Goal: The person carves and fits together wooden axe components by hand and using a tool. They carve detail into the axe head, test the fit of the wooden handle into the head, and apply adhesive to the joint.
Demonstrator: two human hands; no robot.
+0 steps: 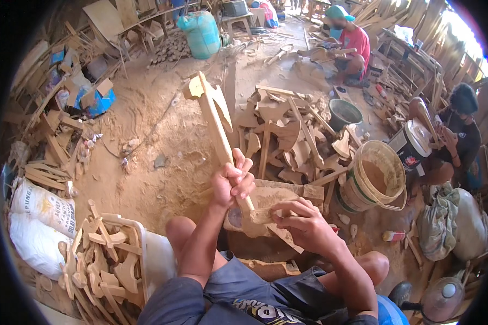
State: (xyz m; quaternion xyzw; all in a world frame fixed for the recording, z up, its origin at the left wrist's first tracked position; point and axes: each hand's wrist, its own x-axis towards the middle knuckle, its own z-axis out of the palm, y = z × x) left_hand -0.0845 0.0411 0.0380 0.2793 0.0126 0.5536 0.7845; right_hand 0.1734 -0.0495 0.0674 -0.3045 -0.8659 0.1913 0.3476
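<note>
My left hand (pixel 232 181) is wrapped around the shaft of a pale wooden axe (pixel 217 130), which tilts up and away with its carved head at the far end. The fingers of my right hand (pixel 306 222) pinch a small flat tan piece (pixel 262 216) at the lower end of the shaft. Whether that piece is wood or folded sandpaper, I cannot tell. Beneath my hands is a low wooden work block (pixel 282 192), between my bent knees.
A heap of carved wooden pieces (pixel 282 130) lies just ahead. Right of it stand a dusty bucket (pixel 358 187) and a dark basin (pixel 344 112). A white bin (pixel 158 257) of wooden parts is at my left. Two people sit working, one in red (pixel 355 49).
</note>
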